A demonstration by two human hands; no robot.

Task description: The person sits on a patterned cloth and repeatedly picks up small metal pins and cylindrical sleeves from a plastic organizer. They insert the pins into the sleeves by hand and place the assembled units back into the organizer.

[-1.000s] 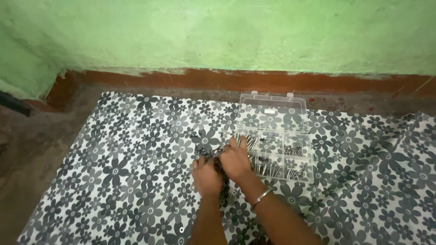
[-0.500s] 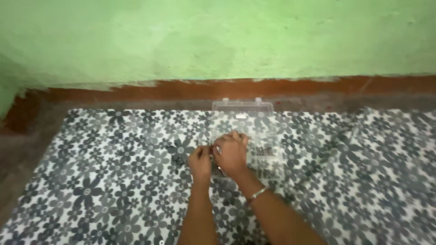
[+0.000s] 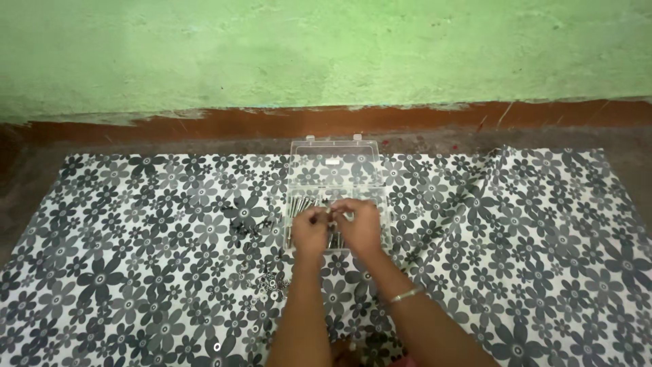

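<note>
Both hands meet over the near half of a clear plastic organiser box on the floor. Left hand and right hand have fingertips pinched together on something small between them; too small to identify. Box lid stands open on the far side; long metal screws lie inside, just beyond the left hand. Thin metal bangle on right wrist. Left of the box: scattered dark screws; nearer, small washers. Black-and-white floral cloth, creased at right. Rough green wall, red-brown skirting.
</note>
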